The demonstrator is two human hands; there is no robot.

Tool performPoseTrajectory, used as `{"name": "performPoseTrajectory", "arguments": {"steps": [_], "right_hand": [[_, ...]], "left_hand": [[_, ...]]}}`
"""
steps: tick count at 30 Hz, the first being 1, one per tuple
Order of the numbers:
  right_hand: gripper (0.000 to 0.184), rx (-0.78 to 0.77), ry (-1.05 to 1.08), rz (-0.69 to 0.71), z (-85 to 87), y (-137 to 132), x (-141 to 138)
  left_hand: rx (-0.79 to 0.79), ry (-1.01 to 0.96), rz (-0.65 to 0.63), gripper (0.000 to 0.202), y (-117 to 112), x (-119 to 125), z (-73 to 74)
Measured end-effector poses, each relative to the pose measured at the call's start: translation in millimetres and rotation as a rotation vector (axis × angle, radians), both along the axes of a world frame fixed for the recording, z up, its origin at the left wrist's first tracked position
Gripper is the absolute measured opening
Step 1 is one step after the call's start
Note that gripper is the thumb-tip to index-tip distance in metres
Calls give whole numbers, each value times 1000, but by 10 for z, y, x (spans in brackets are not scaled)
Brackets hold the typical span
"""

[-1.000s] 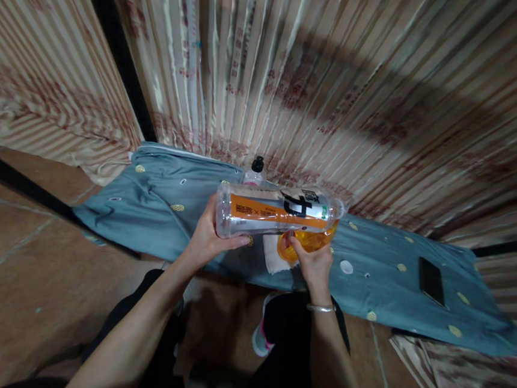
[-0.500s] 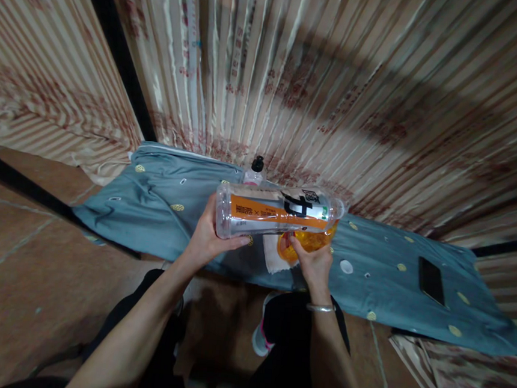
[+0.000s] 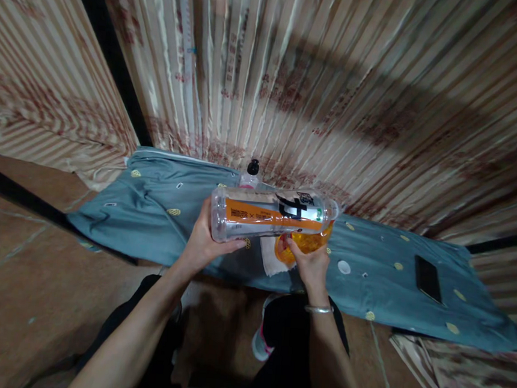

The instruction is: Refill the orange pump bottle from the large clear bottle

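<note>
My left hand point(image 3: 200, 242) is closed around the base end of a large clear plastic bottle point(image 3: 263, 214) with an orange and white label. The bottle lies nearly level in the air, its neck toward the right. Below that neck, my right hand point(image 3: 313, 264) grips a smaller bottle of orange-yellow liquid point(image 3: 306, 243). The bigger bottle partly covers it, and I cannot tell whether the two mouths touch. A white tissue point(image 3: 272, 260) shows under the smaller bottle. Behind the large bottle stands a clear bottle with a black top point(image 3: 252, 170).
A blue-grey patterned cloth point(image 3: 148, 208) covers the low bench before me. On its right side are a white round disc point(image 3: 344, 267) and a dark phone point(image 3: 428, 279). Striped curtains point(image 3: 292, 118) hang behind, and a black pole point(image 3: 110, 54) rises at the left.
Both bottles and hands appear slightly further left and the large bottle a touch lower, while the whole view has shifted a little too. Both grips are unchanged.
</note>
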State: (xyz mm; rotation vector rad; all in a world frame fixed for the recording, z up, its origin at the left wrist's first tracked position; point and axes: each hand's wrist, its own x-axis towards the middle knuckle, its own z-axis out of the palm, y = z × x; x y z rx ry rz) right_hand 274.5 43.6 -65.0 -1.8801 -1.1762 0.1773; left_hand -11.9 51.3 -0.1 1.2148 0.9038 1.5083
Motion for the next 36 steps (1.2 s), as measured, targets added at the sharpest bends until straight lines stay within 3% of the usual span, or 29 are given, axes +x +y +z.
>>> {"name": "performPoseTrajectory", "arguments": {"steps": [8,36], "right_hand": [[103,-31,22,10,42,-8,-8],[105,-50,27,11,73,-4,-15]], "left_hand": [[-16,43,-2,87,-11,-21,18],[5,42,3,91,-5,-13,74]]}}
